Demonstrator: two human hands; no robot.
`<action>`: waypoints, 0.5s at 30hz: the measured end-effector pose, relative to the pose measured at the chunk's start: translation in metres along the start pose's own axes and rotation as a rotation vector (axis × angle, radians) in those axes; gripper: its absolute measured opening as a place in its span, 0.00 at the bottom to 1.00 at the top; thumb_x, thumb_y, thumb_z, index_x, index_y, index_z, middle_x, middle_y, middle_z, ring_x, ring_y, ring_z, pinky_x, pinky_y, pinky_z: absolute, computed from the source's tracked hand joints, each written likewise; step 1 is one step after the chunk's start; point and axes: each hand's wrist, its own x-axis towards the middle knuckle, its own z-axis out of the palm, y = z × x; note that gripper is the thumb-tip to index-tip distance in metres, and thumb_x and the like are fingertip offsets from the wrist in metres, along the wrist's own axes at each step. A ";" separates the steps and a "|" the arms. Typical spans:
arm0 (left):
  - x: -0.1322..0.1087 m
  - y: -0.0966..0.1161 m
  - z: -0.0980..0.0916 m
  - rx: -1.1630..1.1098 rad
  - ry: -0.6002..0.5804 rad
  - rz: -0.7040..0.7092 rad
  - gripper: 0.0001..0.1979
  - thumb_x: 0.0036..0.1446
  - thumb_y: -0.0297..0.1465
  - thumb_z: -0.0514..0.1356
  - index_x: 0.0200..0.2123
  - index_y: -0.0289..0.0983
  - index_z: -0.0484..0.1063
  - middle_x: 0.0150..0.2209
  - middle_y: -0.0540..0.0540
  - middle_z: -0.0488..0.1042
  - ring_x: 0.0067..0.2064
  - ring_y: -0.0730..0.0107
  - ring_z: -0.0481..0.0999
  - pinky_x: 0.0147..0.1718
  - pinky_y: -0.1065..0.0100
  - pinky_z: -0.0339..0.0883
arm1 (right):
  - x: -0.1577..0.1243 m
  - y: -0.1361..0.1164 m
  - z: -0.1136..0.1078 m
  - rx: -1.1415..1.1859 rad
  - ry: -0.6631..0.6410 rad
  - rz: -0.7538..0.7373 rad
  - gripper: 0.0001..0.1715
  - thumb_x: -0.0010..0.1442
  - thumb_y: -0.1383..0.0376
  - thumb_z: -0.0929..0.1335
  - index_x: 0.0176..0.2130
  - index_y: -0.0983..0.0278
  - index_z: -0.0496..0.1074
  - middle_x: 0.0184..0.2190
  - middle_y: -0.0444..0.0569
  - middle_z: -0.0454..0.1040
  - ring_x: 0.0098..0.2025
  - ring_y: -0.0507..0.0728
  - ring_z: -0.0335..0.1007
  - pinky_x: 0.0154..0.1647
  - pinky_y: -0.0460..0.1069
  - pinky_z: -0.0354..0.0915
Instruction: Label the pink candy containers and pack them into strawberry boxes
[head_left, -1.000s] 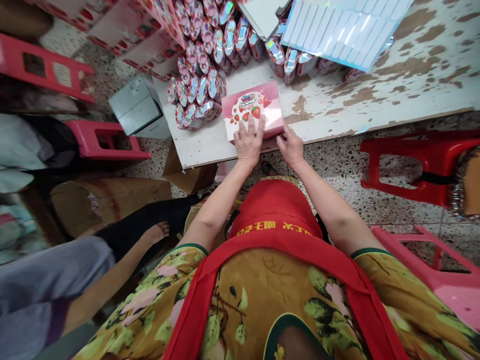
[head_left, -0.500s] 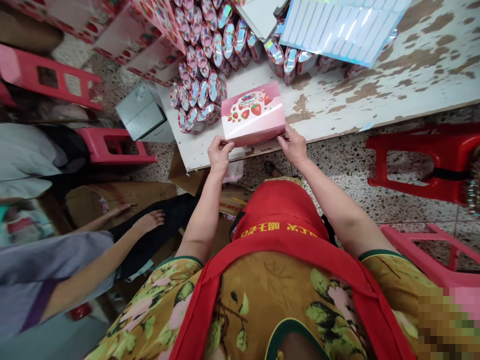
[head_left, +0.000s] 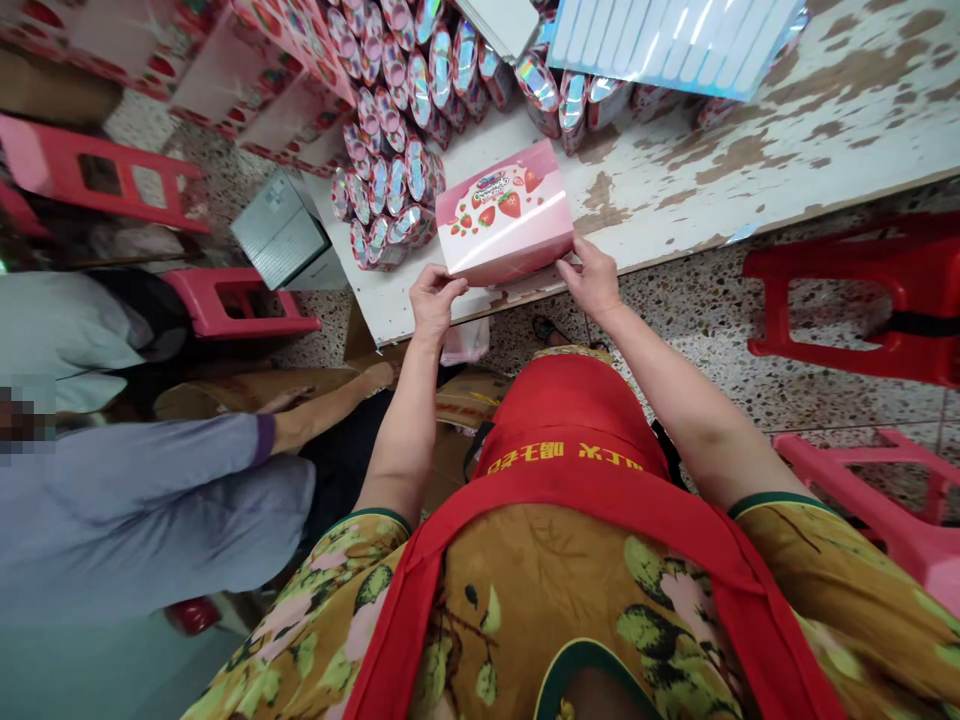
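Note:
A pink carton with strawberries printed on it [head_left: 504, 222] is tilted up at the near edge of a worn white table [head_left: 750, 150]. My left hand [head_left: 433, 300] grips the carton's near left corner with curled fingers. My right hand [head_left: 592, 280] pinches its near right corner. Just left of the carton lie several shiny foil-wrapped packs [head_left: 386, 195] in rows.
A white ribbed sheet [head_left: 667, 40] lies over more packs at the back. Flat pink cartons [head_left: 247, 90] are stacked at the far left. Red stools [head_left: 855, 290] stand right, pink ones [head_left: 240, 300] left. A person in a grey-blue sleeve [head_left: 150, 500] reaches in over cardboard boxes.
My left hand slid off the carton's top to its near left corner, and both hands tilted the carton up and slightly leftward. The person at the left leaned further in.

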 end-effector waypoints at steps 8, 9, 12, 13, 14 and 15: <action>0.005 -0.004 0.000 -0.004 -0.095 -0.038 0.11 0.46 0.30 0.70 0.27 0.38 0.69 0.26 0.54 0.72 0.28 0.76 0.73 0.32 0.72 0.70 | 0.004 0.004 -0.006 -0.001 0.013 -0.001 0.34 0.67 0.60 0.64 0.69 0.60 0.63 0.59 0.52 0.76 0.57 0.64 0.74 0.61 0.63 0.72; 0.006 -0.005 -0.001 -0.006 -0.105 -0.044 0.11 0.46 0.30 0.71 0.26 0.38 0.70 0.25 0.54 0.73 0.27 0.76 0.72 0.32 0.72 0.70 | 0.004 0.004 -0.005 -0.002 0.020 0.002 0.34 0.67 0.59 0.64 0.69 0.60 0.63 0.59 0.52 0.76 0.56 0.64 0.75 0.60 0.63 0.73; 0.010 -0.008 -0.002 -0.006 -0.124 -0.076 0.11 0.44 0.28 0.71 0.24 0.38 0.69 0.24 0.54 0.72 0.26 0.76 0.72 0.31 0.71 0.69 | 0.005 0.005 -0.004 0.017 0.049 0.003 0.34 0.68 0.57 0.63 0.70 0.60 0.62 0.58 0.51 0.77 0.52 0.62 0.77 0.56 0.61 0.76; 0.012 -0.009 -0.002 -0.007 -0.131 -0.084 0.12 0.44 0.28 0.71 0.23 0.37 0.69 0.23 0.54 0.72 0.26 0.76 0.72 0.30 0.71 0.69 | 0.005 0.006 -0.003 0.029 0.059 0.000 0.35 0.68 0.56 0.63 0.71 0.59 0.61 0.57 0.51 0.77 0.51 0.61 0.77 0.55 0.60 0.77; 0.013 -0.010 -0.003 -0.006 -0.142 -0.086 0.11 0.45 0.28 0.71 0.23 0.37 0.69 0.23 0.54 0.72 0.26 0.76 0.72 0.30 0.71 0.68 | 0.006 0.007 -0.002 0.041 0.065 -0.006 0.36 0.68 0.55 0.63 0.71 0.59 0.60 0.56 0.50 0.77 0.50 0.60 0.77 0.53 0.59 0.77; 0.015 -0.012 -0.005 0.000 -0.159 -0.079 0.11 0.45 0.28 0.71 0.23 0.37 0.70 0.23 0.54 0.72 0.26 0.75 0.72 0.30 0.71 0.68 | 0.006 0.008 -0.002 0.050 0.070 -0.014 0.36 0.69 0.55 0.62 0.72 0.59 0.59 0.55 0.50 0.78 0.49 0.60 0.77 0.52 0.58 0.78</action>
